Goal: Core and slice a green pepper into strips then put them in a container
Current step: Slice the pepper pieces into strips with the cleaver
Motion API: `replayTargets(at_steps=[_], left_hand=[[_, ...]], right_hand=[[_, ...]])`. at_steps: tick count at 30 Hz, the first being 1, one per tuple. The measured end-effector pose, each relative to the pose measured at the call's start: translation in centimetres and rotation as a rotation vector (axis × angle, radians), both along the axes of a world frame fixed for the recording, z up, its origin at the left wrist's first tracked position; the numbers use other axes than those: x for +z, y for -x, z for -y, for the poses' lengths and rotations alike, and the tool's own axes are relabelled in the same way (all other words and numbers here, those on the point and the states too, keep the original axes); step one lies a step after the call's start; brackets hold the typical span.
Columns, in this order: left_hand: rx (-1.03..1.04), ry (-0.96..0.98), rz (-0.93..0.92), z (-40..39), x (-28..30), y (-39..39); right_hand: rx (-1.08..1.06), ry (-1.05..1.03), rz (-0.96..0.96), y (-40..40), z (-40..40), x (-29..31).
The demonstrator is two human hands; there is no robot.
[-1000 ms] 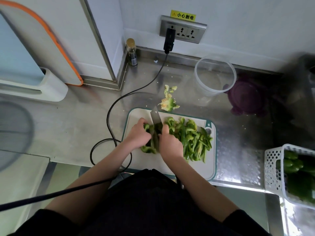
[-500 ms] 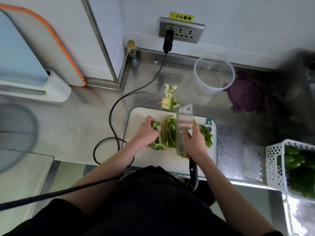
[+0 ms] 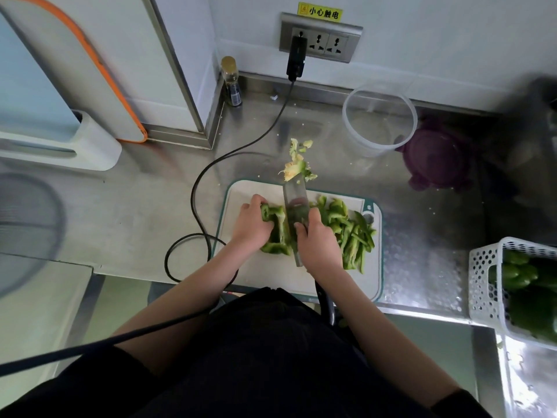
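Head view: a white cutting board with a teal rim [image 3: 256, 279] is seen lying on a shiny steel counter [image 3: 126, 206]. A flat piece of green pepper [image 3: 275, 227] is held down on the board by the left hand [image 3: 251, 226], with the fingers curled over its far end. A wide steel knife blade [image 3: 297, 211] is stood just right of that piece, and its near end is gripped by the right hand [image 3: 316, 244], fingers wrapped tight. A pile of cut green pepper strips [image 3: 351, 233] is spread on the right part of the board. Pale pepper core scraps [image 3: 297, 165] are left on the counter just past the far edge of the board. A clear round plastic container [image 3: 379, 119] is set far right, near the wall, with a purple lid [image 3: 437, 155] beside it. A white holed basket [image 3: 488, 285] with more green peppers is placed at the right edge.
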State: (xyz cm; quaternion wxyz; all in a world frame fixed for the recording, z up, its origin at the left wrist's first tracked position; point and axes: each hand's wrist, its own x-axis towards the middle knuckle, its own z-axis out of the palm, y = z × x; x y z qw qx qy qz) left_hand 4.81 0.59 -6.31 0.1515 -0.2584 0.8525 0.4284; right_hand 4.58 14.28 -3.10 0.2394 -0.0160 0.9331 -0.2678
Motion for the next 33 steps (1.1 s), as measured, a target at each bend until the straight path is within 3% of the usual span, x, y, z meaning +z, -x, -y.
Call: replayTargets(at_steps=[24,33], left_hand=[[-0.074,0.147,0.084,-0.7,-0.5,0.1],[-0.086,0.156,0.102,-0.6,-0.6,0.2]], right_hand=[[0.145,-0.291,-0.015,-1.1,2.5,-2.6],[0.163,-0.305,-0.014,-1.1,3.3,-2.5]])
